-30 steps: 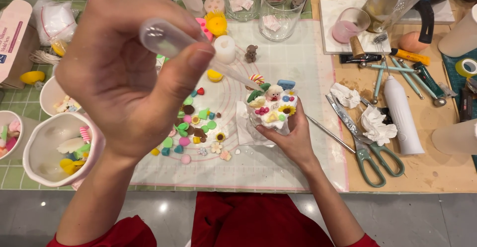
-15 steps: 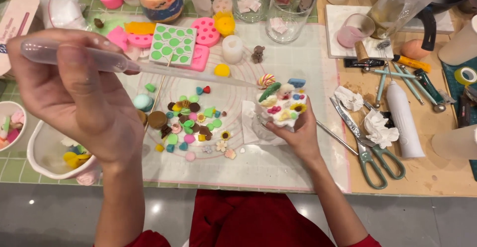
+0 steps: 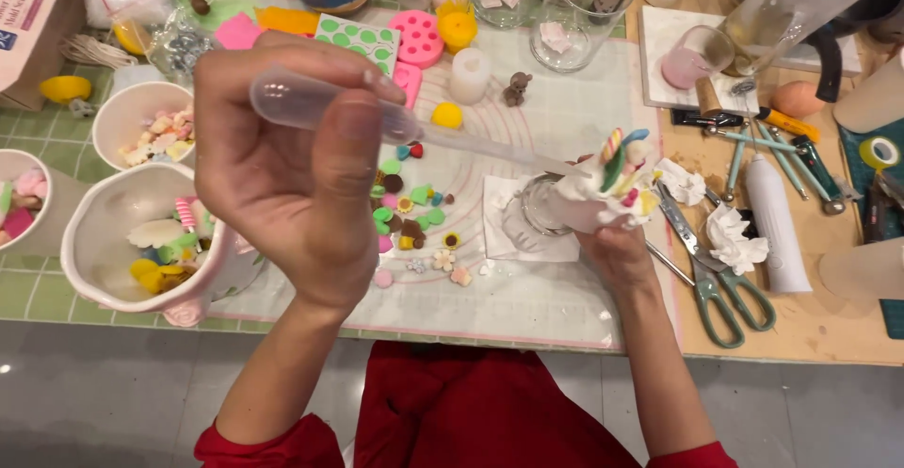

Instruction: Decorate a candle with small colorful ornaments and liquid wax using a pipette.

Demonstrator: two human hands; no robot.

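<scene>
My left hand (image 3: 282, 176) is raised above the mat and pinches the bulb of a clear plastic pipette (image 3: 405, 129). The pipette's thin tip reaches right to the white cream top of a small glass jar (image 3: 603, 185). That jar is tilted on its side, decorated with small colourful candy-like pieces, and my right hand (image 3: 617, 247) holds it from below. Under the jar lies a white paper square (image 3: 508, 233). Several small coloured charms (image 3: 414, 209) are scattered on the translucent mat (image 3: 556, 280) between my hands.
White bowls of decorations (image 3: 141, 251) stand at left. Pink, green and yellow silicone moulds (image 3: 414, 40) and glass jars (image 3: 574, 7) line the back. Scissors (image 3: 720, 289), a white tube (image 3: 777, 223), crumpled tissues (image 3: 734, 242) and hand tools (image 3: 782, 148) lie at right.
My left hand moved right and nearer to the camera with the pipette. My right hand tipped the jar onto its side, cream top toward the pipette tip.
</scene>
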